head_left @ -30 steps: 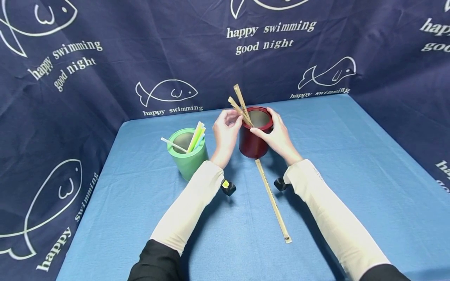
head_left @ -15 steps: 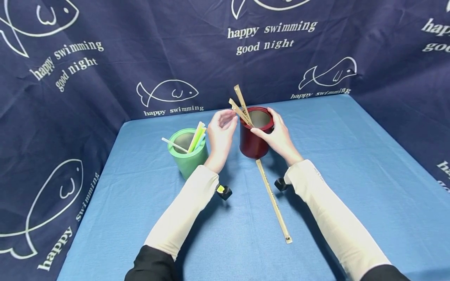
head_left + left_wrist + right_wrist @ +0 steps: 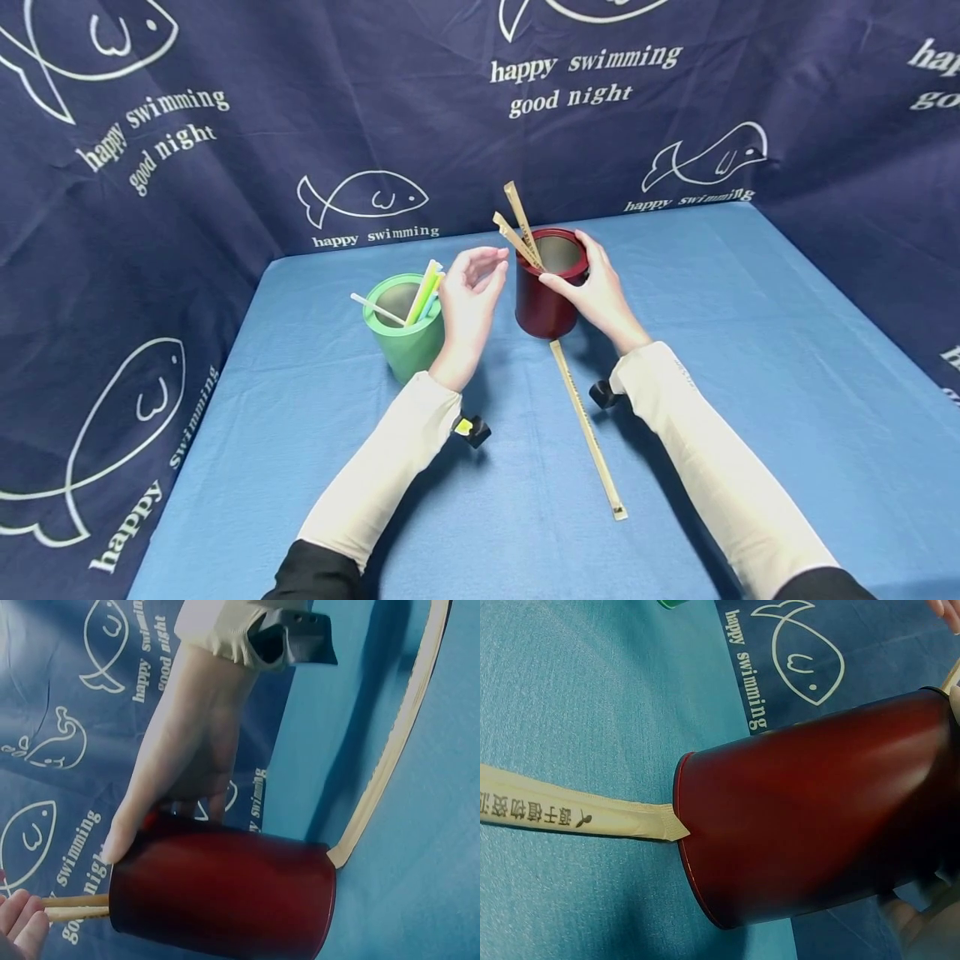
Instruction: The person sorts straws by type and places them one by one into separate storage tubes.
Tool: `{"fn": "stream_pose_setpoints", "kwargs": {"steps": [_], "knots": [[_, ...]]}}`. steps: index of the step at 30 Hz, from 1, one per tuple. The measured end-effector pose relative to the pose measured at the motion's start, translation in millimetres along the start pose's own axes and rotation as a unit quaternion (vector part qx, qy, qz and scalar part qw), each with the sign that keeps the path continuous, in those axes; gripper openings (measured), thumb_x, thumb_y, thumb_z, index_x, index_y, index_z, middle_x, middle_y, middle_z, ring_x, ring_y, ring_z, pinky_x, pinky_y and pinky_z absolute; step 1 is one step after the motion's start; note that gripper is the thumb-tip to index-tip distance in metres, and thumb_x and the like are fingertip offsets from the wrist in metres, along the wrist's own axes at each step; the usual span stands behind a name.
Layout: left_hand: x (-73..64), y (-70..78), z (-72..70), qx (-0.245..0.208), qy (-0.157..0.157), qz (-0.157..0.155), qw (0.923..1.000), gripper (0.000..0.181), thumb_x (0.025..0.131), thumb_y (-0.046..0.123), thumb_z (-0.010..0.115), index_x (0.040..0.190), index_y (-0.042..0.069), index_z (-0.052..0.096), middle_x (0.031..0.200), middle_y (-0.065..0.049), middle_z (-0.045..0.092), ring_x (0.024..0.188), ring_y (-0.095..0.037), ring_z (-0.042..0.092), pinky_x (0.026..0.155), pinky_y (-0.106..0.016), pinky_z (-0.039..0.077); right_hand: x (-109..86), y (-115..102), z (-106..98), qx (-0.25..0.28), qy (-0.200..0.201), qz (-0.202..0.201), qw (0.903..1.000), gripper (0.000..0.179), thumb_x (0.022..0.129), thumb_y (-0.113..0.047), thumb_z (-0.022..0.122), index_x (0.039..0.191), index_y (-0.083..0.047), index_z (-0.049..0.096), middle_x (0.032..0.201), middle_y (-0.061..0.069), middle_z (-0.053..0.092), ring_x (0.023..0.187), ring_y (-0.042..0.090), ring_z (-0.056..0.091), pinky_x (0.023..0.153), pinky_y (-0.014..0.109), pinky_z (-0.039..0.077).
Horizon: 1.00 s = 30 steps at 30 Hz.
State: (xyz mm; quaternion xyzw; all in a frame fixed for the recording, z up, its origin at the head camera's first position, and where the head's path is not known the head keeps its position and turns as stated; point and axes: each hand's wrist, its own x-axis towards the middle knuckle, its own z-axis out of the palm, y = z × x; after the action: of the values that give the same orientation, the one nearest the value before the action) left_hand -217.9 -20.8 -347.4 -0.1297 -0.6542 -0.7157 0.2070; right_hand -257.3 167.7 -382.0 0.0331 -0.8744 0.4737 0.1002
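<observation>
A dark red canister [image 3: 546, 307] stands upright toward the back of the table. My right hand [image 3: 603, 296] grips its rim from the right, thumb at the front and fingers round the far side. Two narrow sticks in printed paper wrappers [image 3: 518, 243] lean out of the canister to the left. Just left of them is my left hand [image 3: 467, 312], its fingers loosely bent with nothing between them. Another paper-wrapped stick [image 3: 588, 433] lies on the table, its far end at the canister's base; in the right wrist view, dark print shows on its wrapper [image 3: 577, 814].
A green canister [image 3: 408, 350] stands to the left, partly behind my left hand. Several coloured straws [image 3: 424, 296] lean in it, and one pale straw [image 3: 377, 309] sticks out leftward. Blue cloth [image 3: 247, 467] covers the table; a dark fish-print curtain [image 3: 360, 100] hangs behind.
My left hand has let go of a paper-wrapped stick at the red canister and drawn back left, toward the green canister. My right hand keeps its grip on the rim.
</observation>
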Motion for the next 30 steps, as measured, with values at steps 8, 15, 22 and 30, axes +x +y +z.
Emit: {"fn": "stream_pose_setpoints", "kwargs": {"steps": [8,15,22,30], "knots": [[-11.1,-2.8,1.9,0.008,-0.019,-0.015,0.9997,0.020,0.086,-0.001,0.066,0.104,-0.010,0.062,0.106,-0.026,0.070,0.102,-0.032,0.068,0.094,-0.037,0.055,-1.1,-0.3,-1.5,-0.001,0.002,0.001,1.0000,0.093,0.081,-0.048,0.072,0.154,-0.019,0.023,0.156,0.010,0.031,0.136,0.029,0.038,0.110,0.051,0.037],[-23.9,-10.5,3.3,0.030,-0.057,-0.034,0.9973,0.019,0.087,0.002,0.066,0.103,-0.007,0.063,0.105,-0.023,0.071,0.101,-0.030,0.069,0.090,-0.032,0.056,-1.3,0.1,-0.8,-0.002,0.003,0.000,1.0000,0.093,0.080,-0.049,0.072,0.154,-0.018,0.023,0.156,0.011,0.031,0.136,0.029,0.038,0.110,0.051,0.037],[-29.6,-21.5,7.4,0.131,-0.153,-0.082,0.9759,0.019,0.085,0.005,0.069,0.103,-0.003,0.066,0.101,-0.018,0.073,0.095,-0.027,0.070,0.084,-0.022,0.056,-1.6,-1.7,-0.3,-0.005,0.006,-0.005,1.0000,0.092,0.080,-0.047,0.073,0.154,-0.017,0.025,0.156,0.012,0.031,0.136,0.029,0.038,0.111,0.050,0.036],[-34.9,-34.6,13.4,0.253,-0.230,-0.128,0.9309,0.019,0.084,0.013,0.072,0.098,0.001,0.069,0.094,-0.012,0.075,0.085,-0.022,0.072,0.075,-0.022,0.055,-1.1,-1.2,-0.5,-0.008,0.005,-0.003,1.0000,0.093,0.080,-0.048,0.072,0.154,-0.019,0.024,0.156,0.010,0.031,0.137,0.029,0.037,0.111,0.051,0.036]]}}
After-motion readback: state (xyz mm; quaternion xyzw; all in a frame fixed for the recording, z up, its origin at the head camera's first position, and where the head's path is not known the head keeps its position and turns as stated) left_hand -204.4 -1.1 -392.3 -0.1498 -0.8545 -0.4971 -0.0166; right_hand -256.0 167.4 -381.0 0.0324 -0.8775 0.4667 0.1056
